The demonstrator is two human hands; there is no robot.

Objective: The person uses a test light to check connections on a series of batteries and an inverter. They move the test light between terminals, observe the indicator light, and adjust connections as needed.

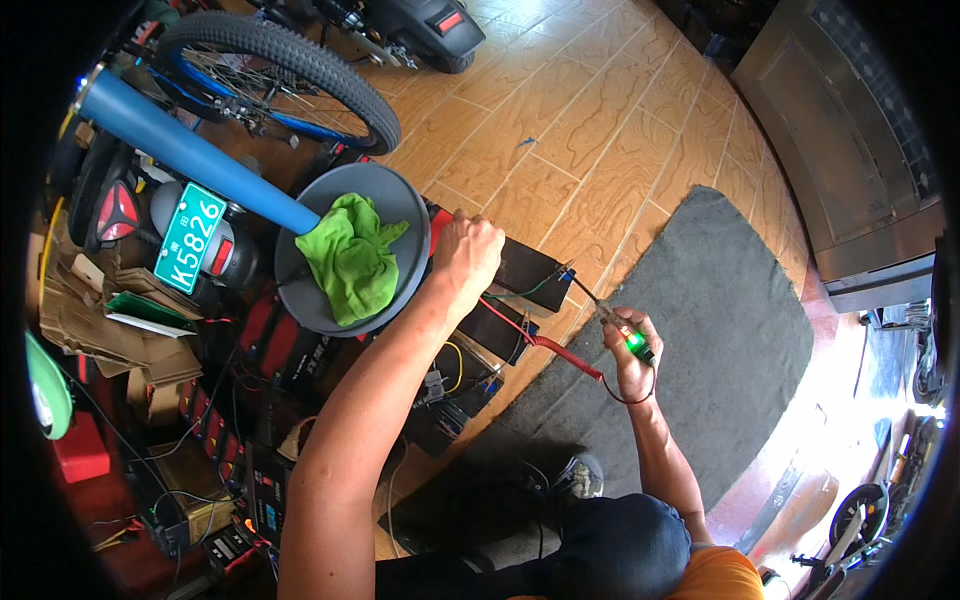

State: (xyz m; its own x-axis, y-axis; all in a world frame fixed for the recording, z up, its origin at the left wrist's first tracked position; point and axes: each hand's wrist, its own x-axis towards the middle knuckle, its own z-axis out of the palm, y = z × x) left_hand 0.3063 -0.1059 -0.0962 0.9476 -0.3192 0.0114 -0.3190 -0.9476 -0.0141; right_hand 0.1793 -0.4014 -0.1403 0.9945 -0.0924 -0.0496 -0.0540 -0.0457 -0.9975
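Here the right hand (632, 372) grips the green-lit probe (611, 317) by its handle (638, 345), likely the best hold on something light and stiff, tip at the black box's (527, 276) corner, while the left hand (467, 255) curls closed, contents unclear.

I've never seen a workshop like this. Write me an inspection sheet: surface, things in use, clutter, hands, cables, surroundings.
Surface: tiled floor, partly covered by a grey mat.
Things in use: tester glowing green, its tip at the corner of a dark block.
Clutter: torn cardboard at left; green cloth on a grey disc.
Hands: right hand grips the tester; left hand beside the block, grip unclear.
Cables: red coiled cord between the hands; yellow wire nearby.
Surroundings: bicycle tyre at upper left.
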